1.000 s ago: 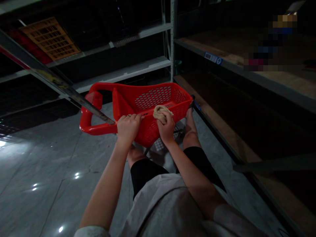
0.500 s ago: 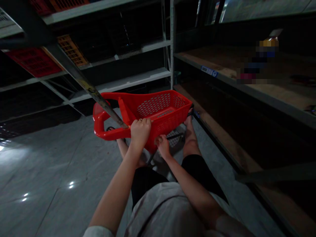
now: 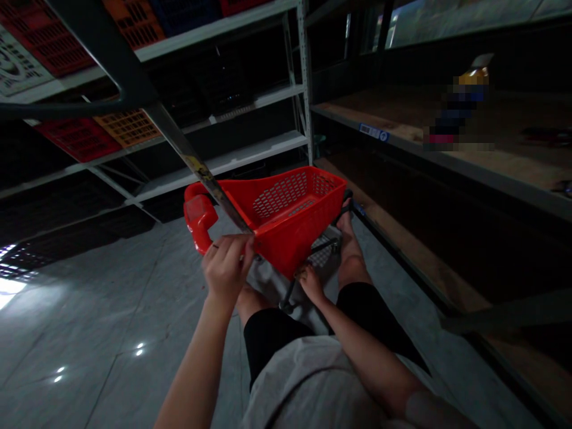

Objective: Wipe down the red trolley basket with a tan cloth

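Observation:
A red plastic shopping cart [image 3: 286, 238] with perforated basket walls stands between my legs. My left hand [image 3: 227, 262] is wrapped over the near side of its red handle [image 3: 200, 220], which shows beyond my fingers. Lower down, my right hand [image 3: 310, 284] is curled closed at the bottom corner of the basket, by the dark cart frame. What its fingers hold, if anything, I cannot make out. A metal pole [image 3: 201, 170] with a worn yellow patch and a dark upper part slants down from the upper left to the basket's rim beside my left hand.
White metal shelving [image 3: 268, 146] at the back holds red crates [image 3: 80, 137], an orange crate [image 3: 127, 126] and several dark ones. On the right, a wooden shelf [image 3: 402, 119] carries a blurred item [image 3: 460, 104]. Grey tiled floor [image 3: 134, 298] stretches to the left.
My left hand has slid left along the handle, away from the basket. My right hand has gone slightly down and right. The cart has shifted a little, and the view has turned.

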Demonstrator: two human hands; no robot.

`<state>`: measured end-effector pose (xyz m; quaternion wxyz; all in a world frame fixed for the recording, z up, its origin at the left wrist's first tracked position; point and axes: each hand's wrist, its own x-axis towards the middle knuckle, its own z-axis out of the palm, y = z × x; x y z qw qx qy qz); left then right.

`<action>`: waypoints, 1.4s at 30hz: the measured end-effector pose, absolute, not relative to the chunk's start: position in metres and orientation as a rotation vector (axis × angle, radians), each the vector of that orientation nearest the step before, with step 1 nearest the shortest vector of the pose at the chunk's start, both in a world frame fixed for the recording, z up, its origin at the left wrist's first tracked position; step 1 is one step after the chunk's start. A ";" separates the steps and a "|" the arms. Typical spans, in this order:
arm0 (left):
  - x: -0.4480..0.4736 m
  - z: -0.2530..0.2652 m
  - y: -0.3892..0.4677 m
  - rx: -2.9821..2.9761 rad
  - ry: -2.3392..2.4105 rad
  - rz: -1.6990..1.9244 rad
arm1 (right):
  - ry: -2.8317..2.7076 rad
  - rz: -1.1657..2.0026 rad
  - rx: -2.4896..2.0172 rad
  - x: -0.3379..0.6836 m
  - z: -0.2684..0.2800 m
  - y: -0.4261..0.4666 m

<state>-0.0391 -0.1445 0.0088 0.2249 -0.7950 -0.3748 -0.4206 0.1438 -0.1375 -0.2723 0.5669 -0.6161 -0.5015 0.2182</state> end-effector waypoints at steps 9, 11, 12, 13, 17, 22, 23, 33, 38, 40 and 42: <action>-0.060 0.012 -0.116 -2.091 -1.370 -0.800 | -1.141 0.372 -1.152 0.100 -0.131 -0.119; -0.057 0.008 -0.115 -2.031 -1.345 -0.827 | -1.265 0.321 -0.997 0.087 -0.093 -0.127; -0.056 0.007 -0.115 -2.032 -1.319 -0.832 | -1.329 0.277 -0.959 0.083 -0.080 -0.131; -0.056 0.006 -0.116 -2.041 -1.289 -0.832 | -1.390 0.226 -0.947 0.080 -0.073 -0.134; -0.055 0.004 -0.118 -2.067 -1.221 -0.835 | -1.570 0.084 -1.049 0.097 -0.086 -0.122; -0.056 0.000 -0.113 -2.060 -1.247 -0.893 | -1.551 0.039 -1.350 0.175 -0.127 -0.065; -0.055 -0.001 -0.111 -2.052 -1.258 -0.911 | -1.582 0.037 -1.391 0.194 -0.131 -0.051; -0.027 -0.002 -0.097 -1.982 -1.439 -1.002 | -1.549 0.130 -1.159 0.212 -0.116 -0.012; -0.025 -0.005 -0.096 -1.910 -1.416 -0.972 | -1.501 0.221 -0.966 0.127 -0.081 -0.079; -0.030 -0.005 -0.097 -1.893 -1.399 -0.935 | -1.518 0.232 -0.980 0.111 -0.069 -0.097; -0.037 -0.005 -0.100 -1.895 -1.380 -0.902 | -1.588 0.198 -0.974 0.110 -0.067 -0.102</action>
